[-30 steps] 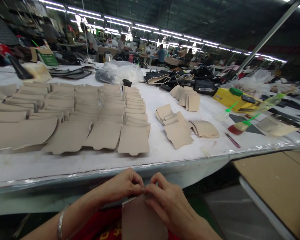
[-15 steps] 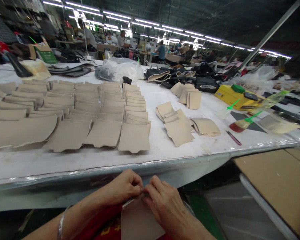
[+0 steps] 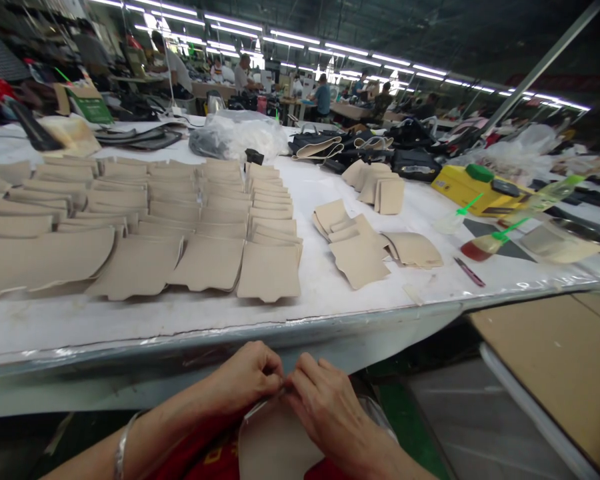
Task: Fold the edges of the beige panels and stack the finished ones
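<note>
A beige leather-like panel [image 3: 275, 440] rests over my lap, just below the table's front edge. My left hand [image 3: 254, 373] pinches its upper edge, thumb against curled fingers. Close beside it, my right hand [image 3: 325, 397] is closed on the same edge, its fingertips almost meeting those of the left. A pale strip runs along the panel's upper left edge. My fingers hide the exact spot being pinched. On the table [image 3: 180, 320] in front, rows of similar beige panels [image 3: 269, 270] lie overlapping, and a smaller loose group [image 3: 359, 253] sits right of them.
Further right are a glue bottle with a green brush [image 3: 483, 247], a purple-handled cutter [image 3: 470, 272], a yellow box [image 3: 475, 192] and a pale container [image 3: 555, 241]. Plastic bags [image 3: 240, 137] and dark bags lie behind. A brown board [image 3: 550, 360] is at my right. Several people work far back.
Both hands keep their pinch on the panel's edge. The panel's lower part now looks more bent, its outline curved. The view has shifted very slightly.
</note>
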Available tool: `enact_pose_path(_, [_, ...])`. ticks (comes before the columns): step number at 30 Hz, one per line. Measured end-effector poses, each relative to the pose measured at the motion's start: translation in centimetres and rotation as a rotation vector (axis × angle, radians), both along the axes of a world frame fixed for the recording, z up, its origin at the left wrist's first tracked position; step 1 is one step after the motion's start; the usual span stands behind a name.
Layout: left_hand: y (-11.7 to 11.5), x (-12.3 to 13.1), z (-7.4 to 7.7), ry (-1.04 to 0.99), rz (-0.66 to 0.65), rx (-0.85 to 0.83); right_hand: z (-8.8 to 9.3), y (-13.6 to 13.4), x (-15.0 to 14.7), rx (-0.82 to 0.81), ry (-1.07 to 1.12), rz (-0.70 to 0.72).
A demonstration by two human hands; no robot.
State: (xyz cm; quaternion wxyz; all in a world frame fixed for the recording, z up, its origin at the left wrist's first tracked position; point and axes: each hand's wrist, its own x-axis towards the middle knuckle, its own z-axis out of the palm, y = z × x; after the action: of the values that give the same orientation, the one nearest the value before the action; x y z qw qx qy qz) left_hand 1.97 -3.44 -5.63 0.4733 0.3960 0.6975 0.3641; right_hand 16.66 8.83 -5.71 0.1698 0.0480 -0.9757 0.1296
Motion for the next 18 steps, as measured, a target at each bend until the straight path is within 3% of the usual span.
enact_pose_path(8, [0.4,0.1,0.2,0.046,-0.041,-0.008,-0.8,0.5,-0.1,0.082,-0.094,0.066])
enact_pose_path(18, [-0.1,-0.1,-0.3,0.077,-0.082,0.0,0.6,1.3,-1.1,0.022,-0.301,0.093])
